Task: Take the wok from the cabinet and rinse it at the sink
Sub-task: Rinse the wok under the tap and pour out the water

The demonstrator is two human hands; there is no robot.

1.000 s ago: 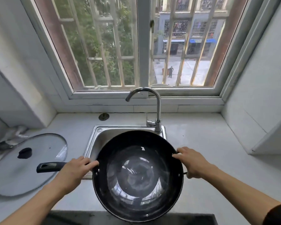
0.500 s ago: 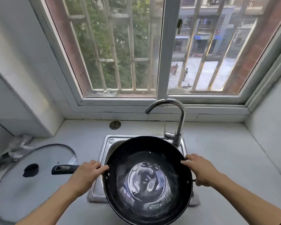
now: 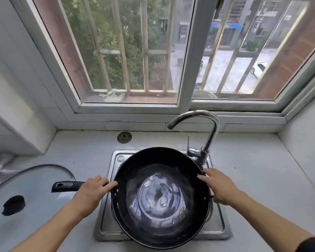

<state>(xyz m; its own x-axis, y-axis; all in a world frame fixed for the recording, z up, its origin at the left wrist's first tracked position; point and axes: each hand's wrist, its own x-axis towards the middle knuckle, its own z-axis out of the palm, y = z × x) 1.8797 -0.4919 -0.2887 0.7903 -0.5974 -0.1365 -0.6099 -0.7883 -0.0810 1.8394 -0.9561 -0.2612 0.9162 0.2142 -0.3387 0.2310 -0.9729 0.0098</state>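
The wok [image 3: 160,197], black & round, sits over the steel sink [image 3: 105,211], covering nearly the whole basin; its rim overhangs the sink's near edge toward the person. Open side faces up, tilted a bit toward the camera, w/ a shiny pool of water in the bottom reflecting the window [image 3: 171,51]. Long axis runs L–R: the straight black handle [image 3: 67,186] sticks out to the left, roughly level, pointing over the countertop [image 3: 253,179] toward the glass lid [image 3: 35,197]; a small loop handle shows at the right rim, mostly hidden by the hand. Left hand [image 3: 93,191] grips the handle at its base where it meets the pan, fingers curled over it, fingertips touching the left rim. Right hand [image 3: 220,186] holds the right rim, fingers laid over the edge, thumb side toward the wok; whether the thumb hooks under the rim can't tell. The faucet [image 3: 205,135] stands at the sink's back right corner, spout arching left, its outlet above the wok's far edge; no stream visible. A round drain strainer [image 3: 124,137] lies on the counter behind the sink, near the wall. The lid lies flat on the counter left of the sink, black knob [image 3: 13,205] up, just beside the handle's tip.
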